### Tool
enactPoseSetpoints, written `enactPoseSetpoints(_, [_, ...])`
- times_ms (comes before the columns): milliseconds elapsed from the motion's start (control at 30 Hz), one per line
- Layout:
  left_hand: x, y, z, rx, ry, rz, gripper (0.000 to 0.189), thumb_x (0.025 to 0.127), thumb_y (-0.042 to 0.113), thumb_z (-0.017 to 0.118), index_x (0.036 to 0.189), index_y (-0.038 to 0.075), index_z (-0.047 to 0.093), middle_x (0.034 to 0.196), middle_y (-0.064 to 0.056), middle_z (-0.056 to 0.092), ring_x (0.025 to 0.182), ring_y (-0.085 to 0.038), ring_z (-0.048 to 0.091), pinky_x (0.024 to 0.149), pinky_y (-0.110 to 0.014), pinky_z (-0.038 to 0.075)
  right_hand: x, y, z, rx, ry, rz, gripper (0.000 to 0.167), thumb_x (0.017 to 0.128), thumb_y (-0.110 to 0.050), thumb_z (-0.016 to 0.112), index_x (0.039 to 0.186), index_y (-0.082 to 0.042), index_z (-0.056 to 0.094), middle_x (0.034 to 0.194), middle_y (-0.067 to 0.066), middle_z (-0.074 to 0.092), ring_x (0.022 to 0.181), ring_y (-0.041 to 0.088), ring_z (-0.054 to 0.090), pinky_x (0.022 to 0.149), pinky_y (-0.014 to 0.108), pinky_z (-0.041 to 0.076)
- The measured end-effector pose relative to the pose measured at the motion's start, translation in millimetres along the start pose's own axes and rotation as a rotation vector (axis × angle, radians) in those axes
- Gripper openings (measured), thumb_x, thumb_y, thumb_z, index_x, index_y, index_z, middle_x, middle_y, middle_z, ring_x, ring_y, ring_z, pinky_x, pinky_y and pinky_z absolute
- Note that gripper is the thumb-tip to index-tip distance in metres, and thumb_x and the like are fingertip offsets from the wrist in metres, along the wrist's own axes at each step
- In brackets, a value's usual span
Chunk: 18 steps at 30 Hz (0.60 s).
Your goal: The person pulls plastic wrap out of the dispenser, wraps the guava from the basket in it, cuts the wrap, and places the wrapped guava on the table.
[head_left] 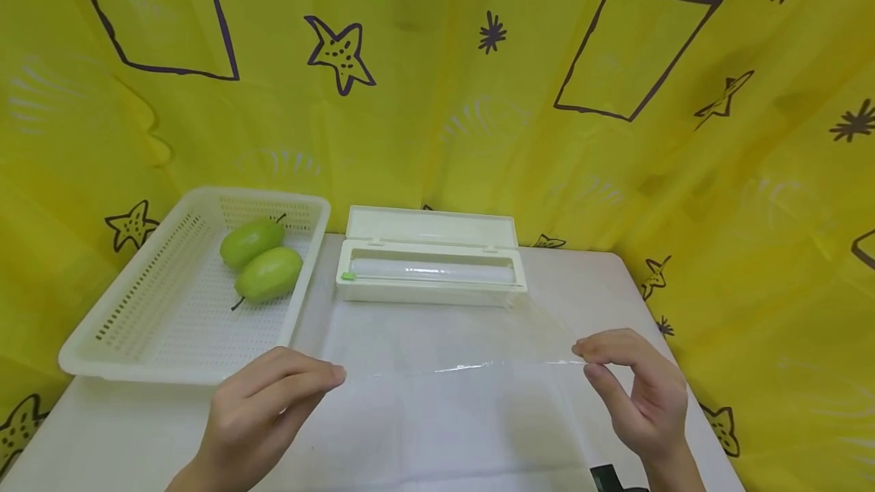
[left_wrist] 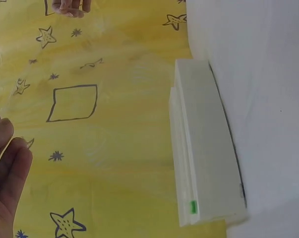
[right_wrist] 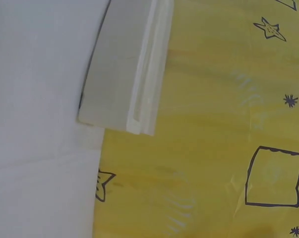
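A clear sheet of plastic wrap (head_left: 465, 367) stretches between the two hands, its front edge catching the light. The left hand (head_left: 263, 408) pinches one corner between thumb and fingers; the right hand (head_left: 639, 386) pinches the other. Behind them stands a white wrap dispenser box (head_left: 431, 293), its lid (head_left: 431, 226) raised and a roll of wrap (head_left: 431, 270) lying inside. A small green slider (head_left: 348, 276) sits at the left end of the box's front edge. In the left wrist view, parts of the left hand (left_wrist: 8, 168) show at the left edge; the right wrist view shows no hand.
A white slotted plastic basket (head_left: 146, 287) stands at the left with two green oval fruits (head_left: 268, 274) in it. The white table (head_left: 369, 446) ends at a yellow patterned curtain (head_left: 410, 135) behind and at the right. A dark object (head_left: 604, 478) lies near the right wrist.
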<state>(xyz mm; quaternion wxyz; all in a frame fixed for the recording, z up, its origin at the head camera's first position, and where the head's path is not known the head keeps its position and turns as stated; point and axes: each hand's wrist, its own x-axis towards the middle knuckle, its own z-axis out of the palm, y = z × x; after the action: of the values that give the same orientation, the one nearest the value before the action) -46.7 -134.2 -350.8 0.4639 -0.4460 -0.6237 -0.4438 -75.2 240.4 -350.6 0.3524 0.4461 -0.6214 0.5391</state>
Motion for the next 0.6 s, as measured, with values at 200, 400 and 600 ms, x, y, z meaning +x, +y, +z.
enactPoseSetpoints(200, [0.4,2.5,-0.7,-0.008,0.005,0.006,0.018,0.094,0.001,0.065,0.080,-0.006,0.074,0.076,-0.012,0.070,0.068,-0.018,0.064,0.062,-0.017,0.052,-2.1,-4.1,0.1,0.020,0.002,-0.008,0.013,0.087,0.009,0.067,0.081,0.018,0.062,0.088,0.021,0.071,0.089,0.021,0.067,0.090,0.021,0.054])
enactPoseSetpoints(400, [-15.2,2.8,-4.1,-0.049,-0.036,-0.039,0.017,0.094,0.002,0.066,0.082,-0.007,0.074,0.078,-0.011,0.069,0.071,-0.016,0.065,0.064,-0.016,0.053,-19.7,-4.2,0.0,0.025,-0.043,0.052,0.011,0.087,0.010,0.065,0.081,0.018,0.061,0.085,0.018,0.069,0.084,0.021,0.065,0.087,0.020,0.053])
enactPoseSetpoints(600, [-34.9,5.0,-8.6,-0.101,-0.096,-0.039,0.015,0.095,0.001,0.065,0.085,-0.006,0.073,0.080,-0.010,0.068,0.071,-0.016,0.064,0.063,-0.016,0.052,-44.6,-6.3,6.0,0.034,-0.060,0.082,0.003,0.083,0.016,0.064,0.082,0.015,0.062,0.081,0.015,0.066,0.078,0.019,0.061,0.078,0.021,0.052])
